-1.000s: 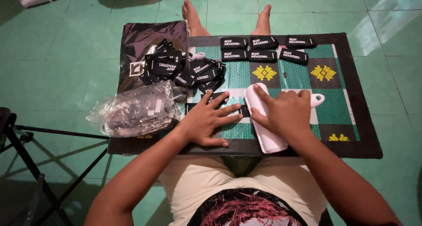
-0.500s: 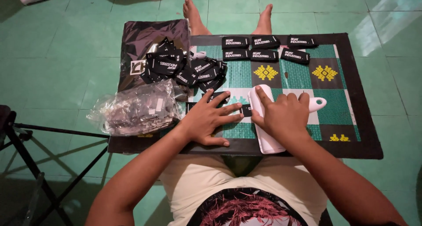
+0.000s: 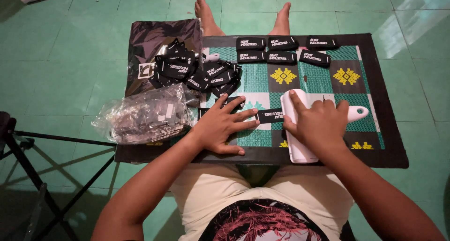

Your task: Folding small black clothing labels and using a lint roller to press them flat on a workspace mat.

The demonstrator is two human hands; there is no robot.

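A: What is seen around the hands?

B: A black strap [image 3: 270, 115] is pressed flat on the mat [image 3: 375, 72] by the left hand [image 3: 220, 126], fingers spread, nothing gripped. The white roller [image 3: 296, 128] is covered by the right hand [image 3: 318, 124], fingers curled on it; its handle [image 3: 358, 113] sticks out to the right. A pile of straps [image 3: 197, 72] and a plastic bag [image 3: 145, 116] are found to the left, six straps in rows [image 3: 281, 51] at the far edge.

A: Was something changed?

B: Almost nothing; the hands are kept in the same place as before.

A: And free room?

B: Open mat is left at the right side. The near edge is close under both wrists.
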